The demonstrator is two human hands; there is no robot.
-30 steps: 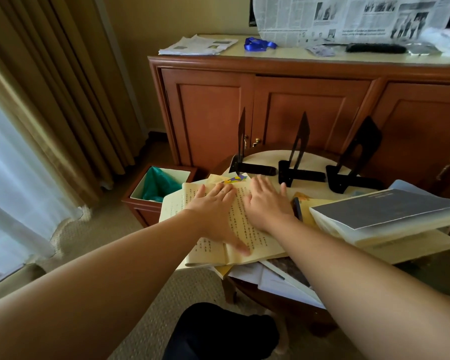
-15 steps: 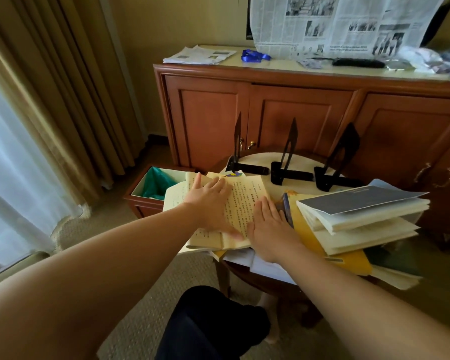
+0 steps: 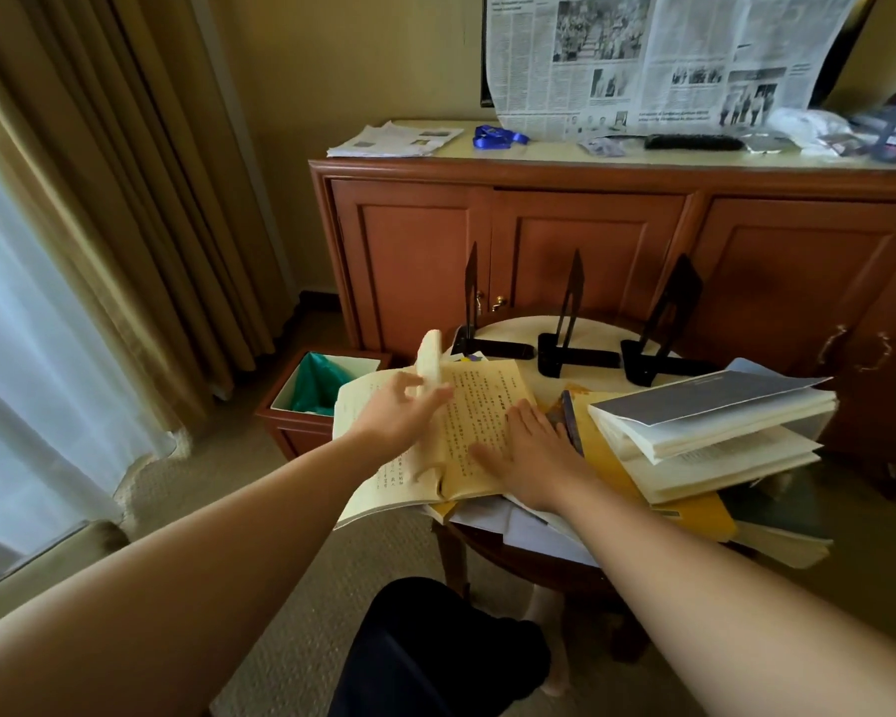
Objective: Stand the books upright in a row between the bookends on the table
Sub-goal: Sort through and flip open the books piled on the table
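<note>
A cream paperback [image 3: 487, 406] lies open on the near left of the small round table [image 3: 518, 327]. My left hand [image 3: 394, 419] lies against a blurred sheaf of its pages [image 3: 430, 359] that stands up from the spine, fingers stretched out. Flat on the book's right-hand page rests my right hand [image 3: 528, 447]. To the right, several books [image 3: 704, 421] lie stacked flat over a yellow one [image 3: 704, 520]. Three black bookends [image 3: 471, 297] [image 3: 572, 302] [image 3: 678, 302] stand at the table's far side with nothing between them.
A wooden cabinet [image 3: 590, 251] stands close behind the table, with newspaper and clutter on top. A wooden bin with a green liner [image 3: 327, 385] sits on the carpet to the left. Curtains [image 3: 99, 225] hang at far left. My dark-clothed knee [image 3: 435, 654] is below the table edge.
My left hand has raised a sheaf of pages upright from the open book. My right hand slid back toward the near right of the page. The view tilted up.
</note>
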